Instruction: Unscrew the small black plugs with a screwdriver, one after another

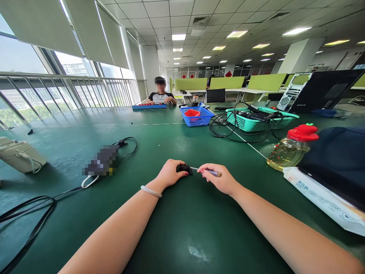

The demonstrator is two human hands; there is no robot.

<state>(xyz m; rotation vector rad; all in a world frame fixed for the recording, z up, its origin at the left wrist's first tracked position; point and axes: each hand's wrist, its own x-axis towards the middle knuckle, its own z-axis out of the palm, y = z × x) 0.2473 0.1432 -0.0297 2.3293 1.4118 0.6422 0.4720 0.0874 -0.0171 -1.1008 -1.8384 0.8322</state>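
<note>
Forearms [116, 228], two, stretched nearest, over green desk [211, 228]. Left hand [169, 173] gripped small black part [185, 168] down mid-desk; right hand [224, 182] gripped screwdriver [212, 172], tip at part's right side. Slanted push could have skidded tip into left hand; loose pinch could have let part twist. Counted: one screwdriver, one part, one red-lidded bottle [288, 154], one teal basket [248, 124], one blue basket [198, 121], one co-worker [161, 96] opposite.

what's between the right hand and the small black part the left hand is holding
In the head view, the thin metal shaft of the tool in the right hand lies between them, pointing at the black part.
</note>
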